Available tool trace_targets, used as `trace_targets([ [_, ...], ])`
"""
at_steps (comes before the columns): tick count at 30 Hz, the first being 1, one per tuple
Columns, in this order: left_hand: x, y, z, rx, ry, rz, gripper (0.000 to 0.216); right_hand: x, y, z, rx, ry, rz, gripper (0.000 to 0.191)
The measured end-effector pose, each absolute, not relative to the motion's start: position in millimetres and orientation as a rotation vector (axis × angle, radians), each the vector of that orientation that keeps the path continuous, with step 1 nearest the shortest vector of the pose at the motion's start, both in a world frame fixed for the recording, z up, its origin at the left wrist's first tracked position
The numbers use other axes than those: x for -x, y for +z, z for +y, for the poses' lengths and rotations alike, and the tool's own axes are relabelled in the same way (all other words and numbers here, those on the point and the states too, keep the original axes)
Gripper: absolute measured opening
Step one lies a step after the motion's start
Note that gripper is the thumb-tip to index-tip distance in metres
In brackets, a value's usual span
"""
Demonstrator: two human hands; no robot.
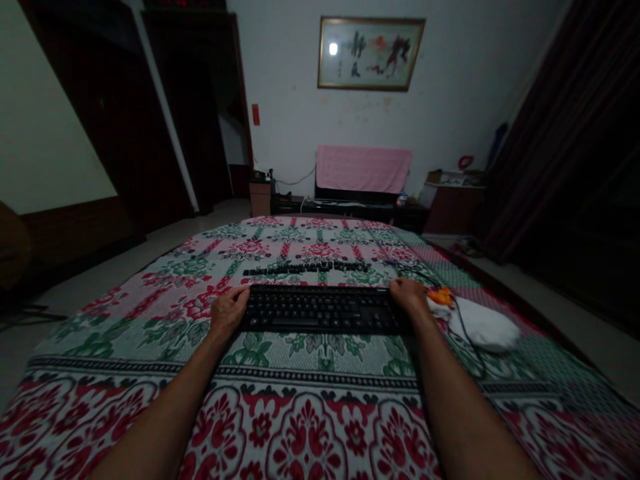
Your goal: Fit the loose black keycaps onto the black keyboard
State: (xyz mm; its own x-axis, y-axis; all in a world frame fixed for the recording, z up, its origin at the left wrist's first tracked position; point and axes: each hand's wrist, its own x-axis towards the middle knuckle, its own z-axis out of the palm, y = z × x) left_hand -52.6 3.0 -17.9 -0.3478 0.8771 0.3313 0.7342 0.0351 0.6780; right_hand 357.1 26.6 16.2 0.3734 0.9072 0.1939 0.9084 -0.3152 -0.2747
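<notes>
A black computer keyboard (320, 312) lies lengthwise before me, low over or on the patterned cloth. My left hand (231, 309) is closed around its left end, thumb near the top corner. At the opposite end, my right hand (409, 296) grips the upper right corner. Some keys at the keyboard's right side look absent, though the dim light hides detail. Beyond it runs an uneven row of small black loose keycaps (305, 268) on the cloth.
A floral red, green and white cloth (310, 373) covers the surface. To the right lie a white cloth bundle (485, 325), an orange item (441, 296) and a dark cable (467, 333). A pink cloth (365, 168) drapes over something by the far wall.
</notes>
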Motion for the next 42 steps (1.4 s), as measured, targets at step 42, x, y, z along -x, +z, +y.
trace_targets([
  [42, 54, -15, 2, -1.664, 1.23, 2.213, 0.035, -361, 2, 34, 2.001, 0.221, -1.418, 0.038],
])
